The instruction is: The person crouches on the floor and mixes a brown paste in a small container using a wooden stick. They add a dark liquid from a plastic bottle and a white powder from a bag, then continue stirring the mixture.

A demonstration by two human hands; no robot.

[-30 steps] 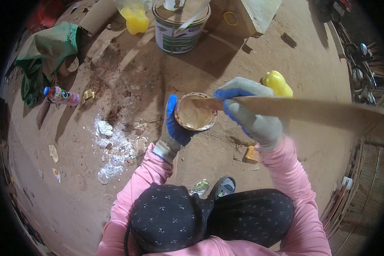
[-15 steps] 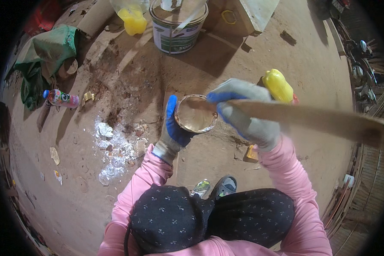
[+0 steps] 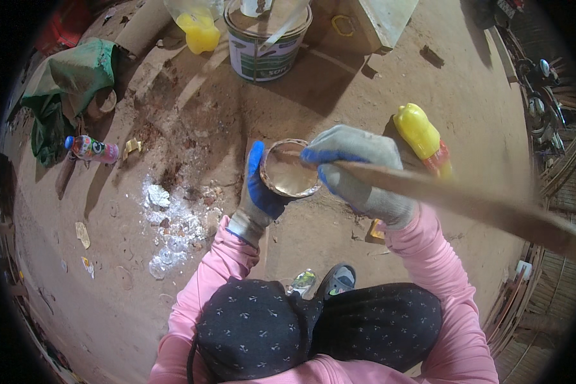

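Observation:
My left hand (image 3: 257, 192), in a grey glove with blue palm, cups a small round bowl (image 3: 290, 171) holding pale brown paste. My right hand (image 3: 358, 169), in the same kind of glove, grips a long wooden stick (image 3: 467, 203) whose near end dips into the bowl while the far end runs off to the right. Both arms wear pink sleeves. My knees in dark dotted cloth fill the lower middle.
A paint bucket (image 3: 267, 40) stands at the top, a container of yellow liquid (image 3: 198, 29) to its left. A yellow bottle (image 3: 422, 136) lies right of my hands. White powder (image 3: 166, 224) is spilled on the dirt floor. A green cloth (image 3: 77, 83) and small bottle (image 3: 91, 148) lie left.
My right hand and the stick have shifted slightly around the bowl, the stick's end moving inside it. The left hand keeps the bowl in the same place.

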